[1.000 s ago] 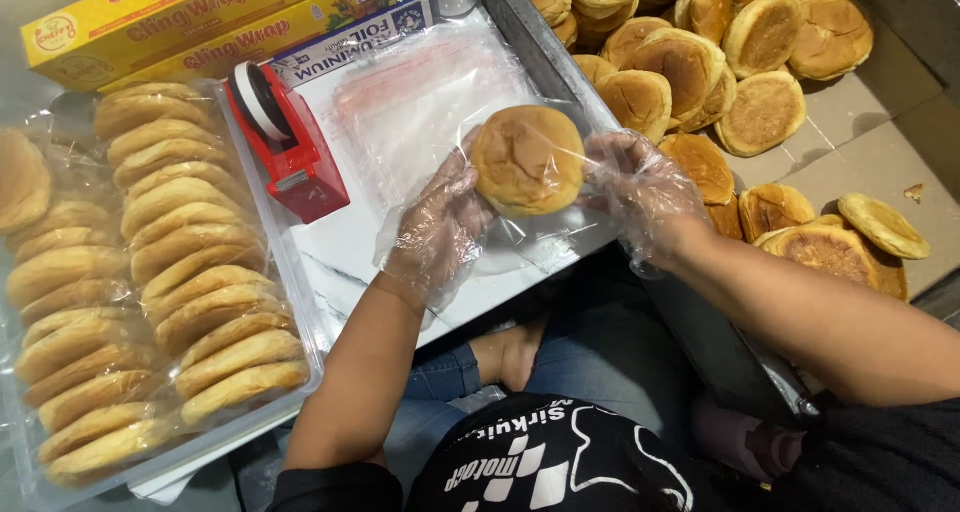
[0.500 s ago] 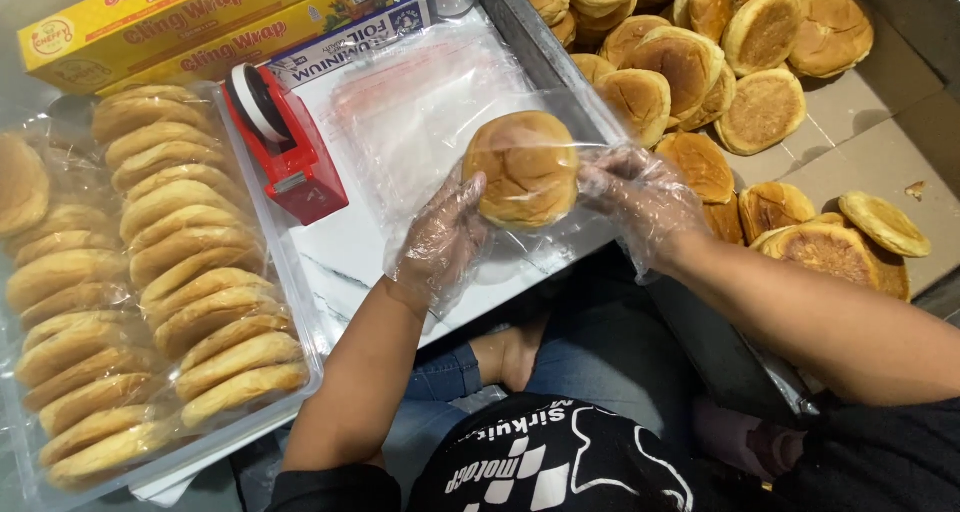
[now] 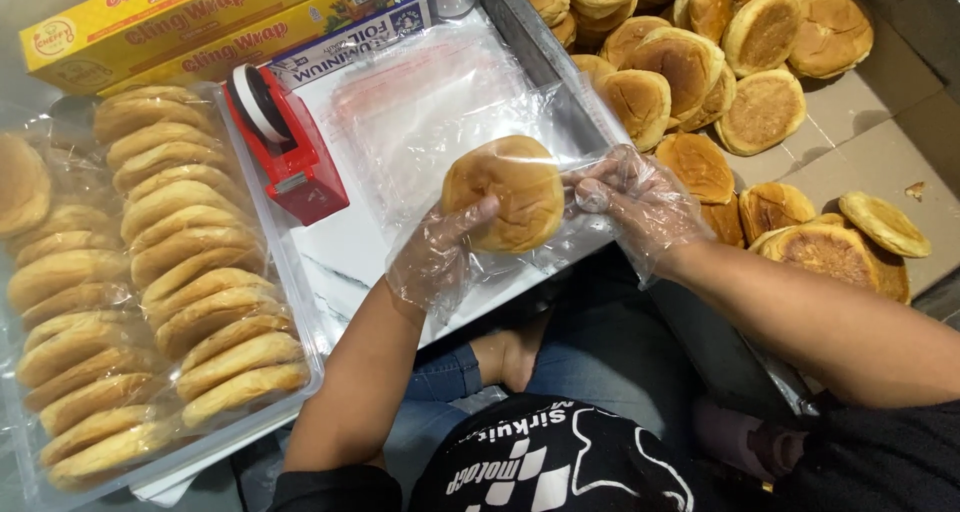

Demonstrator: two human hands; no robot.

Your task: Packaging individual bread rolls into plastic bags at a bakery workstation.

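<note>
Bun [image 3: 505,190] clamped in my gloved left hand [image 3: 438,257], right hand [image 3: 640,204] pinching the clear bag [image 3: 575,234] — I'd stretch that mouth wide and slide the bun in flat.

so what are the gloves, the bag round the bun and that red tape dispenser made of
Gloves on the left hand and right hand: thin clear plastic film, loose, crinkled and shiny.
Bag around the bun: also clear, glossy plastic film; the bun shows through it.
Tape dispenser: looks like rigid moulded plastic, smooth red with a slight sheen.
</note>
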